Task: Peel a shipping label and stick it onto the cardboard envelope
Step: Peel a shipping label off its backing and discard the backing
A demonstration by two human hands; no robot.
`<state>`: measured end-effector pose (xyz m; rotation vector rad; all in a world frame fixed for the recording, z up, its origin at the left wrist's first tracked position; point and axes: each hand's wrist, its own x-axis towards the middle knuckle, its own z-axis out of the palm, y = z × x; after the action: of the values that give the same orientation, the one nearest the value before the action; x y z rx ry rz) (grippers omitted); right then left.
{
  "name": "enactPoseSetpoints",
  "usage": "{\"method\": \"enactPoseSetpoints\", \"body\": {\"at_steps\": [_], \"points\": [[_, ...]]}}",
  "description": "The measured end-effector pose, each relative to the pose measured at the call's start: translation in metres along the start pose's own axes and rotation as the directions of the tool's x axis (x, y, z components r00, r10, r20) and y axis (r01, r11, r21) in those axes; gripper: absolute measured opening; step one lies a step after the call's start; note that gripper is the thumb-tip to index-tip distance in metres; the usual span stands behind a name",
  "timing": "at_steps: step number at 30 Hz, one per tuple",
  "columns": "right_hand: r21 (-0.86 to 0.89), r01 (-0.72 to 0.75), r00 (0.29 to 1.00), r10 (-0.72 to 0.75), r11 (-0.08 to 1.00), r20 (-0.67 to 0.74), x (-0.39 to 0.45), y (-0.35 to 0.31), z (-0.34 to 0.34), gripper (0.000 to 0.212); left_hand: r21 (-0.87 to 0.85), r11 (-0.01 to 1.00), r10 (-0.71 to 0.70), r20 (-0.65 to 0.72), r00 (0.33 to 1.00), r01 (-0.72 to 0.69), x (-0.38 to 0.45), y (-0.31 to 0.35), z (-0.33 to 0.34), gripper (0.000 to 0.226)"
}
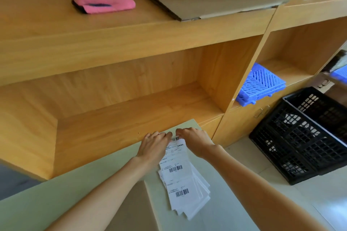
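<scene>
1. A fanned stack of white barcode shipping labels (183, 180) lies at lower centre on the pale desk (234, 184).
2. The left hand (153, 145) and right hand (195, 140) both pinch the stack's far edge, fingertips nearly meeting.
3. A brown cardboard envelope (131, 206) lies flat left of the stack, under the left forearm.
4. A black plastic crate (300, 137) stands well apart at right.

I count my two hands, left hand (153, 144) and right hand (195, 141), one fanned stack of labels (185, 189), one pink cloth (106, 1), one black crate (308, 133), one blue grid panel (261, 84).
</scene>
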<state>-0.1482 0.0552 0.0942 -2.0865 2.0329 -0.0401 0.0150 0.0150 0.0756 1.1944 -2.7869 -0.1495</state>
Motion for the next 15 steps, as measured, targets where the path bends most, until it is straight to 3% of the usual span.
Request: {"method": "enactPoseSetpoints", "body": {"at_steps": [10,15], "points": [[-0.070,0.124,0.954,-0.138,0.990,-0.268,-0.008,-0.067,-0.123,0.050,0.044,0.998,-0.034,-0.255,0.966,0.047,-0.016,-0.027,-0.131,0.035],[-0.042,0.171,0.898,-0.173,0.984,-0.404,-0.020,-0.107,-0.188,0.024,0.109,0.992,-0.016,-0.397,0.918,0.065,-0.037,-0.039,-0.210,0.021]]}}
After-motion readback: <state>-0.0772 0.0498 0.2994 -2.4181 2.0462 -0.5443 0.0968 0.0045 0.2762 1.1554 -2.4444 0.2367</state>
